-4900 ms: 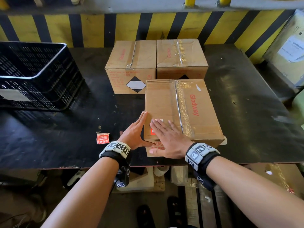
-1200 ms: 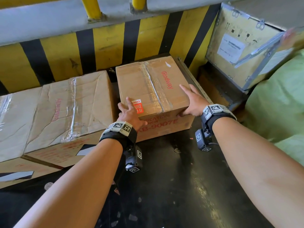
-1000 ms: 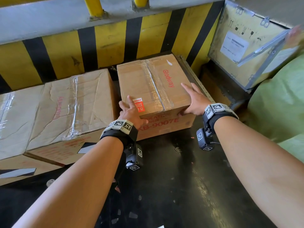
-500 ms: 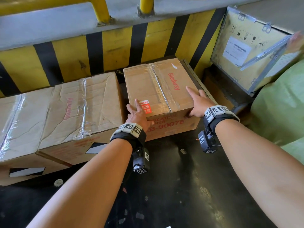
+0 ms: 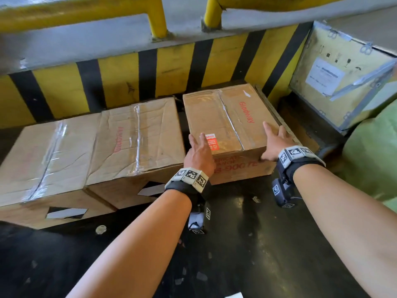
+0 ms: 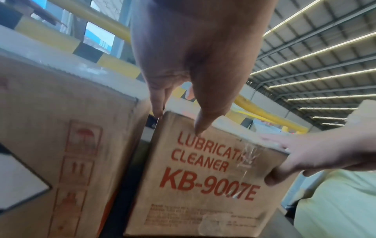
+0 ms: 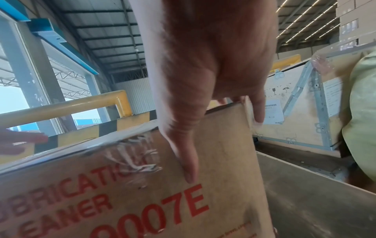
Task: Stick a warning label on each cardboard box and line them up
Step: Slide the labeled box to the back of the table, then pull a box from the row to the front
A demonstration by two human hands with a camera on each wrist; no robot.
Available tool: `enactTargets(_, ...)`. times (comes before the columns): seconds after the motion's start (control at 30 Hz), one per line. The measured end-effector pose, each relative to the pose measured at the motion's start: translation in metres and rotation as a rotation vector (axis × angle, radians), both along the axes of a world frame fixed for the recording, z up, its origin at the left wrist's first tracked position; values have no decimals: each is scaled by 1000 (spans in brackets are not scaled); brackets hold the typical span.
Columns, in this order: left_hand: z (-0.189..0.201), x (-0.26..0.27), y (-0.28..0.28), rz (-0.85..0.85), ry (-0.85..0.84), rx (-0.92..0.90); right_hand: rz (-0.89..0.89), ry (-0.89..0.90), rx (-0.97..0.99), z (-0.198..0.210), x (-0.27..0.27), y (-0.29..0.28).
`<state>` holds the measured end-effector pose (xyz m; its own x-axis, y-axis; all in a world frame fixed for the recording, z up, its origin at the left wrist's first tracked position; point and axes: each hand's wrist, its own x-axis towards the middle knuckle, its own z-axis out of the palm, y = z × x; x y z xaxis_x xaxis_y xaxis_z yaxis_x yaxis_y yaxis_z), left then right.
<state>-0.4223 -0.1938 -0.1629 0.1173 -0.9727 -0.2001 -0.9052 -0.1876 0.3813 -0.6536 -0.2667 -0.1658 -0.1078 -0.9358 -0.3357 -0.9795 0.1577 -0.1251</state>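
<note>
The black bench (image 5: 247,244) carries three cardboard boxes along the yellow-and-black striped barrier (image 5: 171,67). Two creased boxes, the left box (image 5: 49,160) and the middle box (image 5: 141,138), sit side by side and touching. The third, the Glodway box (image 5: 225,117), printed KB-9007E on its near face, stands at the right end with a narrow dark gap between it and the middle box, and its front face sits a little further back than theirs.

The Glodway box lies straight ahead of both hands, its long axis running away from the person. The left hand (image 5: 198,151) rests on its near-left top corner, fingers (image 6: 157,103) straight, thumb down the front face. The right hand (image 5: 274,143) lies flat on the near-right top edge, thumb hooked over the front; neither hand clasps it.

A small red warning label (image 5: 211,141) sits on the lid just beside the left hand. Closing the gap probably means pushing leftward, so the right hand looks better placed.
</note>
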Motion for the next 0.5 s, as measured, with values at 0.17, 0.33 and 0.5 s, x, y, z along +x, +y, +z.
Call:
enactTargets(0.17,50,60,33,-23,169,-253,174,-75,-57,26,63,22)
enactTargets(0.33,65,172,65,211,103,-283,542,-496,-190,58,175,63)
enactTargets(0.5,36,254,100,289,44,14,537,-438,-73,35,243,74)
